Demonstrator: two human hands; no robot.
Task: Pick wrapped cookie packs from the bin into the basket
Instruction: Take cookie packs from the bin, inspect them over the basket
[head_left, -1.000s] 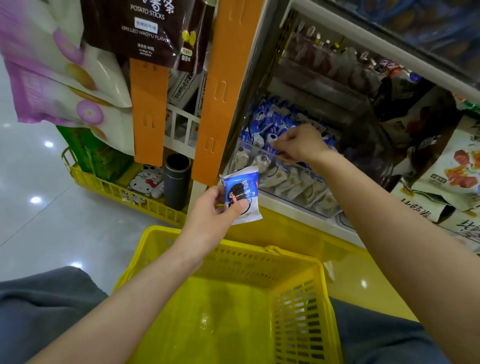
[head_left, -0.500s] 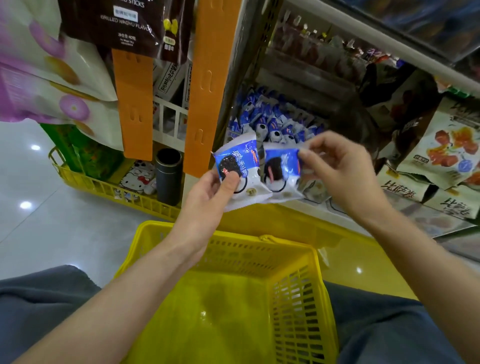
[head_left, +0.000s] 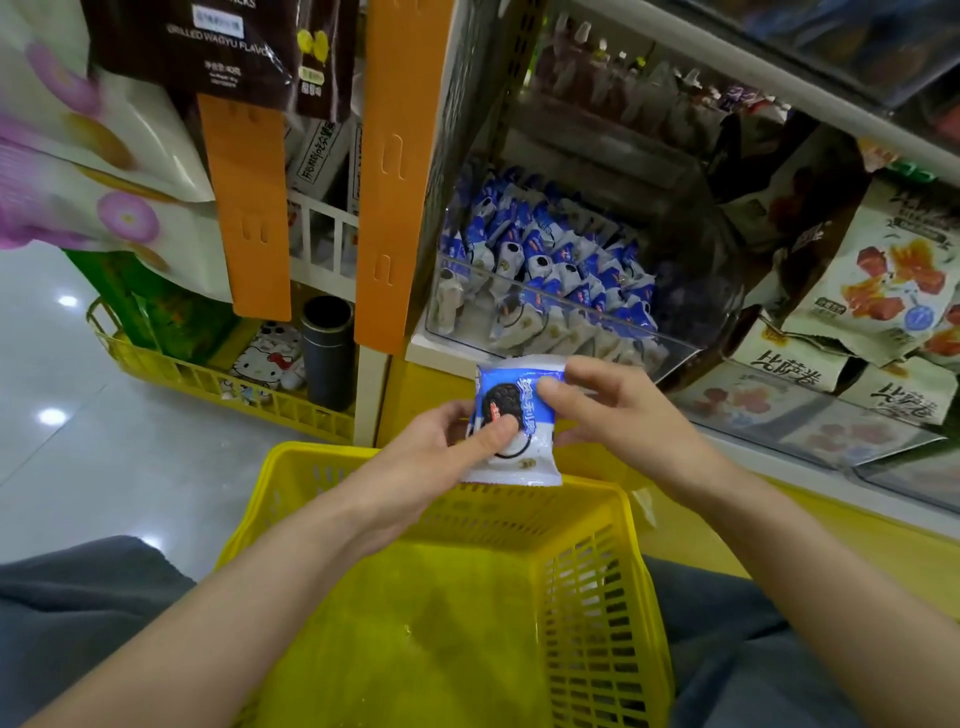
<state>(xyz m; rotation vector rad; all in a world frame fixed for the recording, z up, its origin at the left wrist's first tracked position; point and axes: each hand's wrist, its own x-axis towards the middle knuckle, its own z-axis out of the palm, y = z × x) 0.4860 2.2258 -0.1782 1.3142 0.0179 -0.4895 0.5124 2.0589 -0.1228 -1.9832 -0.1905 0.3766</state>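
A blue-and-white wrapped cookie pack (head_left: 524, 457) is held above the far rim of the yellow basket (head_left: 597, 597). My left hand (head_left: 441, 447) grips it from the left, thumb across the printed cookie. My right hand (head_left: 608, 410) pinches its upper right edge. A second pack seems stacked behind the front one, mostly hidden. The clear bin (head_left: 467, 317) on the shelf beyond holds several more of the same packs. The basket's bottom shows no packs.
Orange hanging strips (head_left: 400, 171) and snack bags hang at the upper left. A black cylinder (head_left: 328, 353) stands in a low yellow tray (head_left: 208, 382). Bagged snacks (head_left: 883, 280) fill the shelf to the right. My grey trouser legs flank the basket.
My right hand left the bin with a second pack and brought it against the pack in my left hand. Both hands have come down toward the basket's rim.
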